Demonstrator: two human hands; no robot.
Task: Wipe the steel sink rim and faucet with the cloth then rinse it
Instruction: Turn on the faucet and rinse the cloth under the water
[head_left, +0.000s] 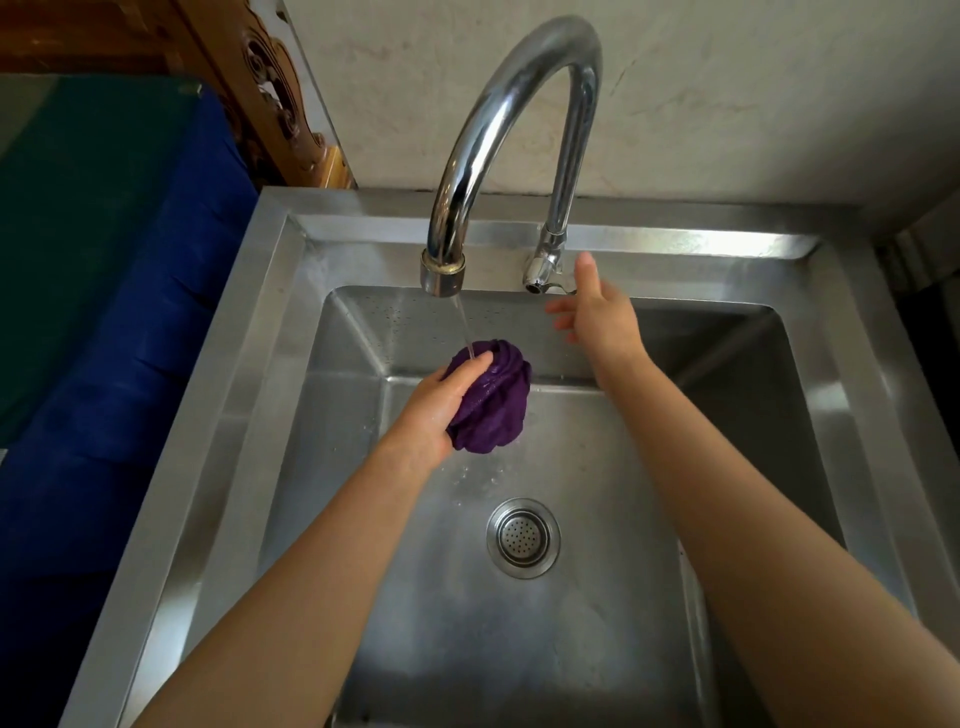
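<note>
A bunched purple cloth (493, 397) is held over the steel sink basin, with my left hand (441, 402) shut on it. A thin stream of water (465, 327) runs from the spout of the curved chrome faucet (519, 104) onto the top of the cloth. My right hand (597, 306) is open with fingers spread, just beside the faucet's small handle (540, 273) at the base; I cannot tell whether it touches it. The steel sink rim (249, 332) frames the basin on all sides.
A round strainer drain (523, 538) sits in the basin floor below the cloth. Blue and green fabric (104, 312) lies to the left of the sink. A pale wall (727, 93) stands behind the faucet, with carved wood (270, 88) at the back left.
</note>
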